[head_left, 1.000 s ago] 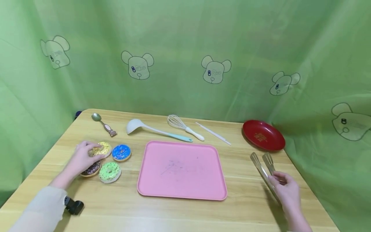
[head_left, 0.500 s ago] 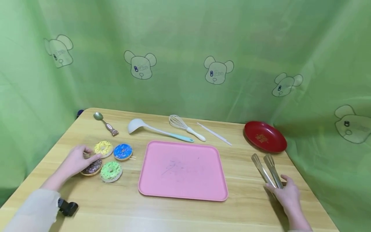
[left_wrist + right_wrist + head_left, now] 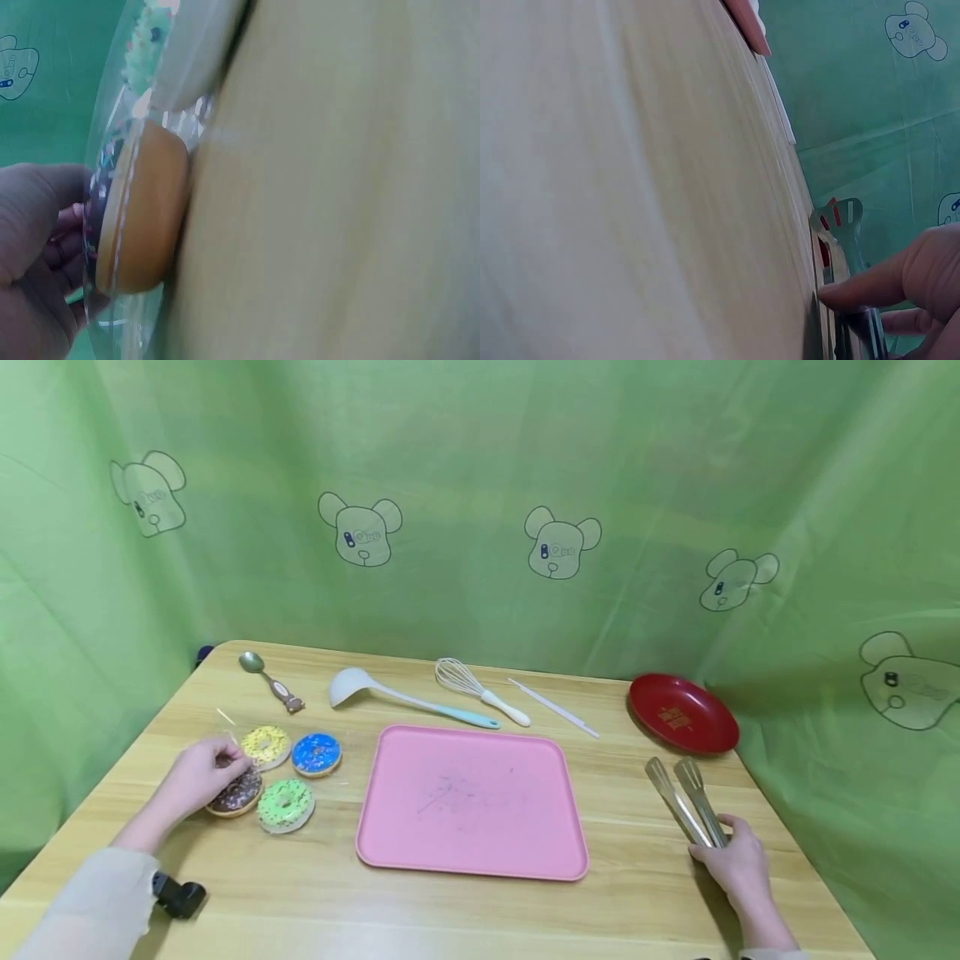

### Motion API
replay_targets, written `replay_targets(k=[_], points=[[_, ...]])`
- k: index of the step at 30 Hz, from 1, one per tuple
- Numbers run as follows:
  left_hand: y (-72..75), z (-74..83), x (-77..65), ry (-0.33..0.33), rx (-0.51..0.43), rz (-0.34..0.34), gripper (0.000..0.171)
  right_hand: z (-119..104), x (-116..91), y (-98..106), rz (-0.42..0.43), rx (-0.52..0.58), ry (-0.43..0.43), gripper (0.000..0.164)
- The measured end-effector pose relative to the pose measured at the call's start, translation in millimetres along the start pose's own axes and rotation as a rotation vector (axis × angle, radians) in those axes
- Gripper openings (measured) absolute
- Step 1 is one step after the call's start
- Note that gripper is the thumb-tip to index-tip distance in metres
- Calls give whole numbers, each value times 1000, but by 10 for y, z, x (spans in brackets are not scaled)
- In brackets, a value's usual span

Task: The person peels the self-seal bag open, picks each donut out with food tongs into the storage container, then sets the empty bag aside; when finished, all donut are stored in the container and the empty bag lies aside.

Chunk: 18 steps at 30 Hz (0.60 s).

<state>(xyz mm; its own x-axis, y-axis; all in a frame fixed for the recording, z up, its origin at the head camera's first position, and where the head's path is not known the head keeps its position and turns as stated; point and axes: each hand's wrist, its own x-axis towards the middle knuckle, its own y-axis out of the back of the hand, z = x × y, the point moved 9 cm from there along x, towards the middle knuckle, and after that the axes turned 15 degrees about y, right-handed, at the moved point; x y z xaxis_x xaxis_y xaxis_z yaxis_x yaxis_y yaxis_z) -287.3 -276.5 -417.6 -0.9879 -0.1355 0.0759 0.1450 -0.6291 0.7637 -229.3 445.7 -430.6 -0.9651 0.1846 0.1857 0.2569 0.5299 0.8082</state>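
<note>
At the left of the table lie a chocolate donut (image 3: 238, 795), a yellow donut (image 3: 266, 745), a blue donut (image 3: 316, 753) and a green donut (image 3: 286, 804), all with sprinkles. Clear plastic packaging (image 3: 112, 322) surrounds the chocolate and green ones in the left wrist view. My left hand (image 3: 201, 774) is over the chocolate donut, thumb and fingertips pinching at the packaging. On the right, my right hand (image 3: 738, 864) grips metal tongs (image 3: 684, 802) low on their arms. Their slotted ends stand apart, pointing away from me.
A pink tray (image 3: 472, 802) lies in the middle of the wooden table. Along the back are a spoon (image 3: 272, 682), a white ladle (image 3: 408, 697), a whisk (image 3: 480, 691) and thin white sticks (image 3: 553, 707). A red plate (image 3: 683, 713) stands at back right, near the green curtain (image 3: 465, 610).
My left hand has drawn back from the yellow donut toward the chocolate one, and its thumb and fingers have come together. My right hand has slid slightly lower on the tongs.
</note>
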Motion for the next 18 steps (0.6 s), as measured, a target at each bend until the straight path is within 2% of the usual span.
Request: replay_targets(k=[3, 13, 18], points=[[9, -17, 4, -11, -22, -5, 10, 2, -10, -10, -1, 32, -9, 74], [170, -56, -10, 43, -136, -15, 30, -128, -56, -80, 21, 192, -37, 71], [185, -80, -19, 73, -152, -51, 35, -324, -51, -98, 36, 239, 18, 66]])
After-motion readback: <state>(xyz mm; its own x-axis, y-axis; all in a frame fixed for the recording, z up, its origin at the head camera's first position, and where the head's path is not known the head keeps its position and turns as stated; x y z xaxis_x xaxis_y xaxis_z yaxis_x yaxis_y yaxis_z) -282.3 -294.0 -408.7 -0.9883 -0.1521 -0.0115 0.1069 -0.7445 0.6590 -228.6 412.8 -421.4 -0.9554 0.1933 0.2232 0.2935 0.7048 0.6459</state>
